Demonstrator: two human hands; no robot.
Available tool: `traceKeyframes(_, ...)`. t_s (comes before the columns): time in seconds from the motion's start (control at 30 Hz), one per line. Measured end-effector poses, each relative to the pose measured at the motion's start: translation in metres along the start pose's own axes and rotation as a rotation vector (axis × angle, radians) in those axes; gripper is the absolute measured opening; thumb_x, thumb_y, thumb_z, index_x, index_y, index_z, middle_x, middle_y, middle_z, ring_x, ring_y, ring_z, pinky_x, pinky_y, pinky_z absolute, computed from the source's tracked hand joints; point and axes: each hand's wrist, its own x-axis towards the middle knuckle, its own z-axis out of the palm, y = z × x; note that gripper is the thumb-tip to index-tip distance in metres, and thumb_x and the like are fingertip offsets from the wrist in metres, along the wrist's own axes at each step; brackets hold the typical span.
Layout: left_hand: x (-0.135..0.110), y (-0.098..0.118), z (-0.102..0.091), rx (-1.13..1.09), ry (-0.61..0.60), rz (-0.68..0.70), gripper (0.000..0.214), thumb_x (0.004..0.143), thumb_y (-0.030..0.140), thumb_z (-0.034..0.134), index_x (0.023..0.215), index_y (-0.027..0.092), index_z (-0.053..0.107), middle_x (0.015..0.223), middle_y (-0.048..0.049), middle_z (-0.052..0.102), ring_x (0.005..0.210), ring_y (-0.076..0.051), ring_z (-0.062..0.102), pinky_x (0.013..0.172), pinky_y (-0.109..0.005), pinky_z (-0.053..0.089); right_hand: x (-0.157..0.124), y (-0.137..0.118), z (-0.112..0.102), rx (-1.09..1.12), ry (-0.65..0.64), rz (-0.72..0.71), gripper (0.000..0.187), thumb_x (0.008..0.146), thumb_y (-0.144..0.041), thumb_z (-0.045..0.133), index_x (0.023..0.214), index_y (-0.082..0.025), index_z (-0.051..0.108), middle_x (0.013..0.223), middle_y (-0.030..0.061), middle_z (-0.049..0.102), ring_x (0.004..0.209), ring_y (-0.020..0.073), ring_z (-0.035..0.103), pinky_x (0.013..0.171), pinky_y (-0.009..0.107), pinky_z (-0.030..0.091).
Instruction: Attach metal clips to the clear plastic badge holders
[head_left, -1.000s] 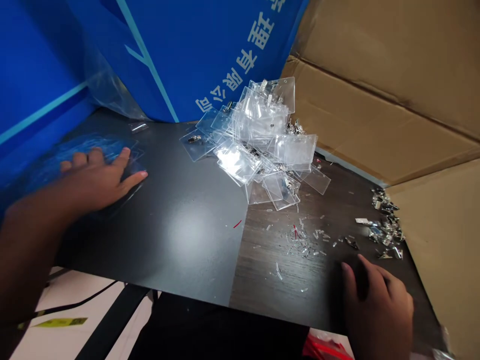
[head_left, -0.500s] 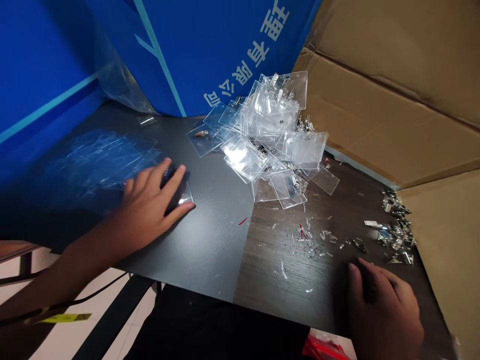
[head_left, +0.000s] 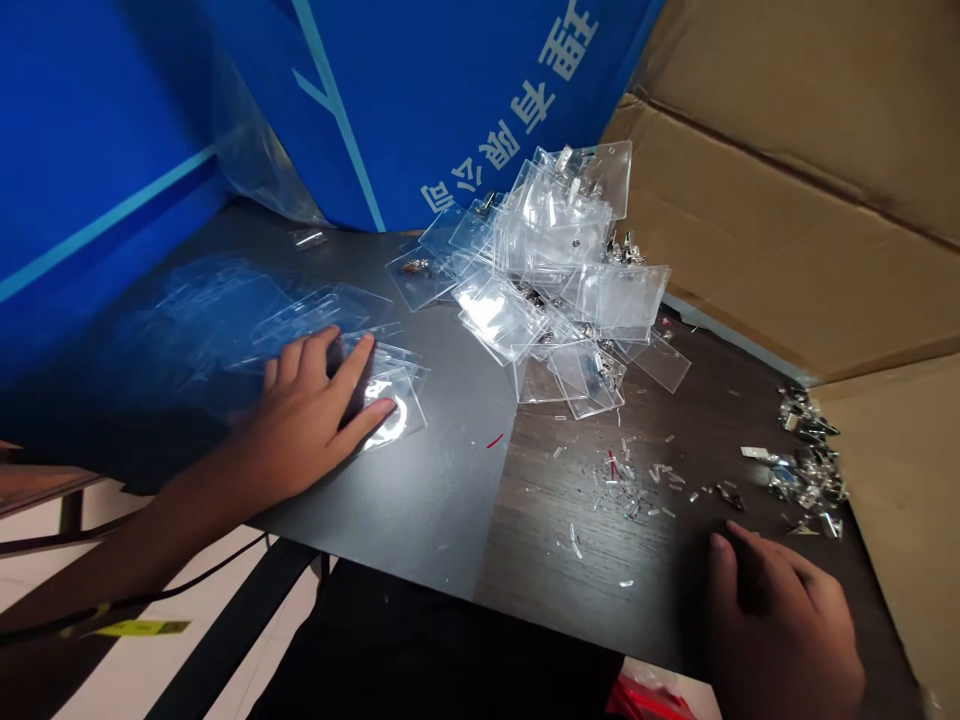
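The left hand (head_left: 311, 400) lies palm down, fingers spread apart, pressing flat on a few overlapping clear badge holders (head_left: 390, 410), not gripping them. Its thumb side sits on the top holder, with more thin holders fanned out to the left under and beyond the fingers. The right hand (head_left: 780, 630) rests at the near edge of the table (head_left: 427, 520), fingers loosely curled and together, holding nothing, on the dark wood-grain part.

A big loose pile of clear badge holders (head_left: 559, 275) sits at the back of the table, where the grey and wood-grain parts meet, stacked at odd tilts, with some metal clips visible among them. One single holder with a clip in it (head_left: 420, 270) lies at the pile's left edge. Small clear plastic bits (head_left: 626, 490) are scattered on the wood in front of the pile, and a heap of metal clips (head_left: 806, 470) sits further right, near the cardboard (head_left: 787, 210) standing along that side. A blue printed banner (head_left: 420, 100) with white lettering stands behind the table, with a crumpled clear plastic sheet (head_left: 255, 130) against it.
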Motion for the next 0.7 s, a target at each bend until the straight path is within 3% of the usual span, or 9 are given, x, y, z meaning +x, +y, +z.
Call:
traceKeyframes(0.13, 0.005, -0.005, 0.002, 0.019, 0.044, -0.055, 0.094, 0.110, 0.070, 0.051, 0.181, 0.012, 0.029, 0.186, -0.0373, 0.012, 0.172, -0.062, 0.014, 0.129, -0.081, 0.027, 0.000, 0.001, 0.000, -0.021, 0.012, 0.018, 0.051, 0.103, -0.057, 0.058, 0.122, -0.018, 0.084, 0.124, 0.0209, 0.079, 0.118, 0.0485, 0.075, 0.102, 0.067, 0.058)
traceKeyframes(0.23, 0.007, -0.010, 0.001, 0.050, 0.025, -0.092, 0.101, 0.110, 0.075, 0.047, 0.182, 0.008, 0.023, 0.186, -0.0406, 0.005, 0.173, -0.065, 0.008, 0.130, -0.083, 0.022, 0.000, 0.004, 0.001, -0.007, 0.013, 0.000, 0.049, 0.103, -0.057, 0.060, 0.122, -0.019, 0.084, 0.124, 0.0203, 0.080, 0.118, 0.0475, 0.075, 0.103, 0.066, 0.058)
traceKeyframes(0.33, 0.003, -0.008, 0.002, 0.079, 0.044, -0.038, 0.093, 0.112, 0.069, 0.042, 0.180, 0.006, 0.032, 0.179, -0.0416, 0.026, 0.165, -0.064, 0.030, 0.126, -0.078, 0.033, -0.001, 0.005, 0.002, 0.005, 0.014, -0.021, 0.046, 0.104, -0.055, 0.061, 0.123, -0.020, 0.084, 0.122, 0.0187, 0.080, 0.120, 0.0468, 0.075, 0.104, 0.065, 0.058)
traceKeyframes(0.43, -0.003, 0.003, 0.008, 0.061, 0.106, 0.023, 0.088, 0.110, 0.069, 0.040, 0.176, 0.011, 0.044, 0.166, -0.0360, 0.047, 0.150, -0.059, 0.047, 0.117, -0.074, 0.043, -0.001, 0.004, 0.003, -0.002, 0.027, -0.037, 0.046, 0.105, -0.054, 0.060, 0.123, -0.019, 0.084, 0.122, 0.0194, 0.080, 0.121, 0.0467, 0.075, 0.101, 0.062, 0.059)
traceKeyframes(0.6, -0.011, 0.024, 0.017, 0.008, 0.164, 0.181, 0.084, 0.111, 0.068, 0.036, 0.171, 0.010, 0.055, 0.153, -0.0330, 0.056, 0.137, -0.054, 0.054, 0.108, -0.068, 0.049, -0.002, 0.001, 0.003, -0.069, 0.038, -0.027, 0.046, 0.108, -0.057, 0.058, 0.120, -0.021, 0.084, 0.119, 0.0173, 0.082, 0.107, 0.0423, 0.078, 0.085, 0.052, 0.058)
traceKeyframes(0.7, -0.013, 0.037, 0.016, 0.038, 0.176, 0.270, 0.078, 0.114, 0.063, 0.037, 0.165, 0.010, 0.061, 0.141, -0.0305, 0.063, 0.123, -0.049, 0.060, 0.100, -0.062, 0.053, 0.000, 0.001, 0.003, -0.071, 0.036, -0.097, 0.043, 0.109, -0.057, 0.060, 0.119, -0.023, 0.084, 0.116, 0.0148, 0.085, 0.103, 0.0382, 0.080, 0.078, 0.046, 0.056)
